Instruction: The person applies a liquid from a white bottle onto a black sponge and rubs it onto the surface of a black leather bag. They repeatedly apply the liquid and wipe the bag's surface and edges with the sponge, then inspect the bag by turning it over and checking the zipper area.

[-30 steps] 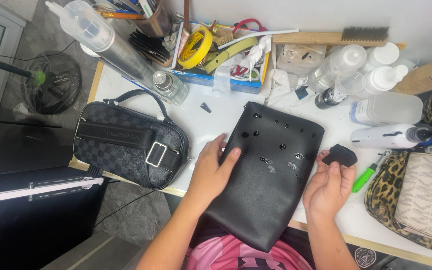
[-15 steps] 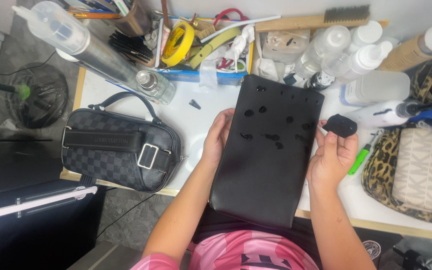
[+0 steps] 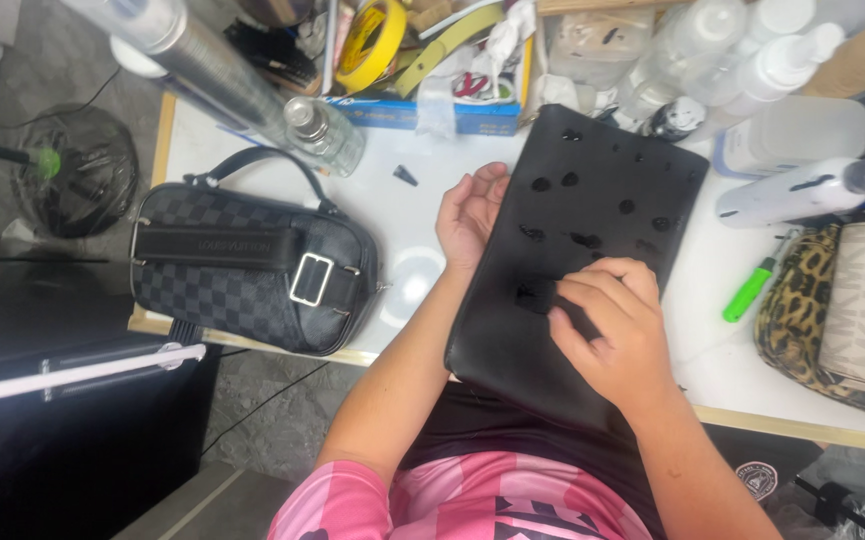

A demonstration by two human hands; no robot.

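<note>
Checkered bag [image 3: 252, 265] — green marker [image 3: 749, 292]

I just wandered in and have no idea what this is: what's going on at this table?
A person is working on a flat black leather pouch lying on a cluttered white table. The left hand steadies the pouch's left edge, while the right hand presses a small dark pad onto its surface, which is dotted with dark wet-looking blobs. A black checkered handbag sits to the left, a leopard-print bag to the right, with spray bottles and tools at the back.

A white worktable [image 3: 404, 215] with a wooden edge stands over grey floor [image 3: 252, 400].
</note>
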